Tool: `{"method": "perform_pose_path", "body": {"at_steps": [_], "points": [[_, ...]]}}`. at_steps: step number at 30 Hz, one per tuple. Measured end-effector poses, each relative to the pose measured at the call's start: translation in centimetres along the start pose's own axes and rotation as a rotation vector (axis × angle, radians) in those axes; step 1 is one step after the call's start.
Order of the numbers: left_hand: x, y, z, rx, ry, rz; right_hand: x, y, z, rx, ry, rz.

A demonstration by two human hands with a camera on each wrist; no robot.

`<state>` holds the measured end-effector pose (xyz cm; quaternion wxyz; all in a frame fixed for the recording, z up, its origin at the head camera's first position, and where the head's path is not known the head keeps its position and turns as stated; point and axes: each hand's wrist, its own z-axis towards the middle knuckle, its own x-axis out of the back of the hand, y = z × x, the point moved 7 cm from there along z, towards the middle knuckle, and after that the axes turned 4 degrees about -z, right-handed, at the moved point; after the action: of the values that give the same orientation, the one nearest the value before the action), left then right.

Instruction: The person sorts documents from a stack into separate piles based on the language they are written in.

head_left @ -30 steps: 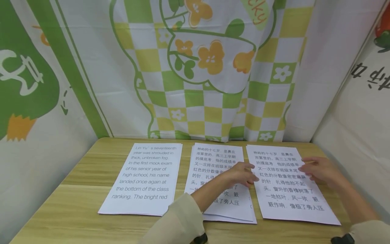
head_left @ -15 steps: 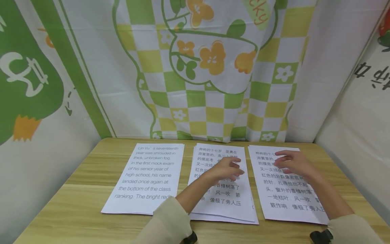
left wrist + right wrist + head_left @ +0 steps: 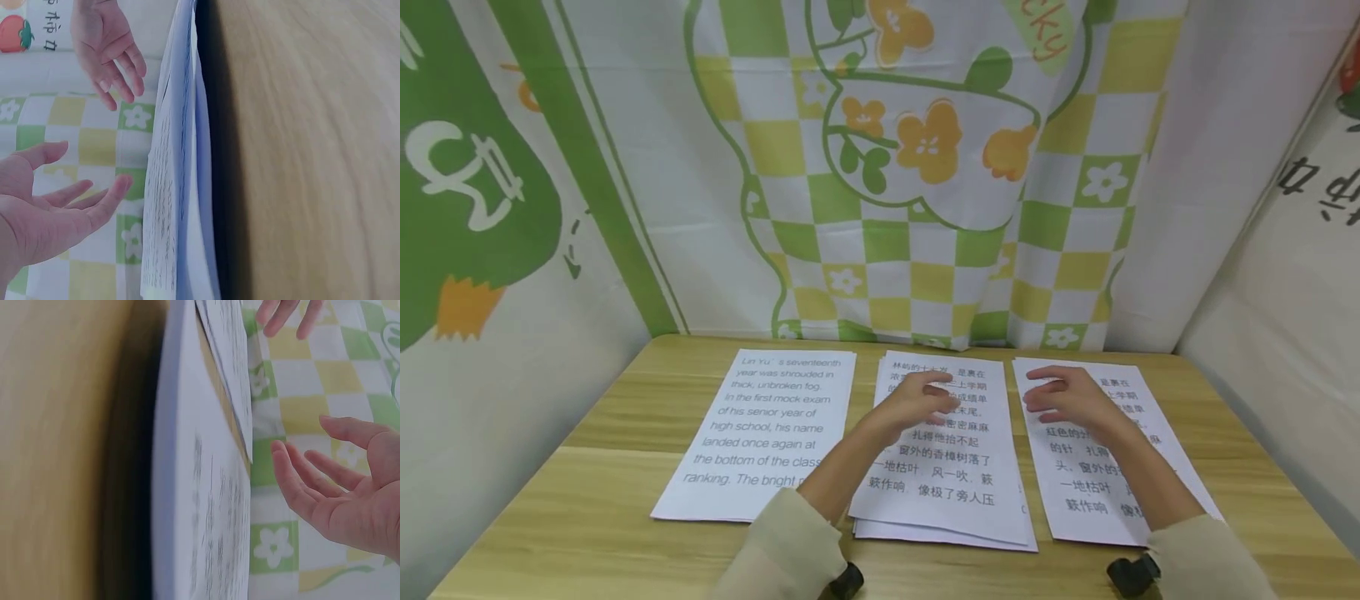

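Note:
My left hand (image 3: 912,403) hovers over the middle stack of printed sheets (image 3: 940,487), its fingers loosely bent and apart from the paper. Over the left part of the right-hand stack of sheets (image 3: 1093,507) is my right hand (image 3: 1070,398), also holding nothing. Both stacks carry Chinese text, partly covered by the hands and forearms. In the left wrist view a gap shows between my left hand (image 3: 56,215) and the paper edges (image 3: 187,187). The right wrist view likewise shows my right hand (image 3: 350,494) raised off its thick stack (image 3: 187,506).
A third stack of sheets (image 3: 767,417), printed in English, lies at the left of the wooden table (image 3: 572,533). The middle stack's lower sheets stick out unevenly at its near edge. A checkered curtain (image 3: 917,250) hangs behind the table, with fabric walls at both sides.
Both hands have moved left. The right hand has left the right edge of the right-hand stack, and the left hand has drawn back from that stack's left edge. The stacks stay put.

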<state>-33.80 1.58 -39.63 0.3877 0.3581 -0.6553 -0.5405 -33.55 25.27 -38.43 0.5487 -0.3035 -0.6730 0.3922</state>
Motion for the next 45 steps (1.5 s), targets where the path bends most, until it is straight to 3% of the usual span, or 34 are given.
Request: {"method": "perform_pose_path", "body": {"at_steps": [9,13,24,45], "points": [[2.6,-1.1,-0.7,0.003,0.111,0.059,-2.1,-0.8,0.8,-0.018,-0.013,0.061],[3.8,-1.4,-1.2,0.023,0.175,0.099,-2.2,-0.5,0.9,-0.060,-0.006,0.047],[6.6,-2.4,-2.2,0.088,0.296,0.092,-2.3,-0.1,1.2,-0.116,-0.010,0.030],[7.5,-2.9,-2.7,0.134,0.289,0.020,-3.0,-0.3,1.3,-0.128,-0.035,0.079]]}}
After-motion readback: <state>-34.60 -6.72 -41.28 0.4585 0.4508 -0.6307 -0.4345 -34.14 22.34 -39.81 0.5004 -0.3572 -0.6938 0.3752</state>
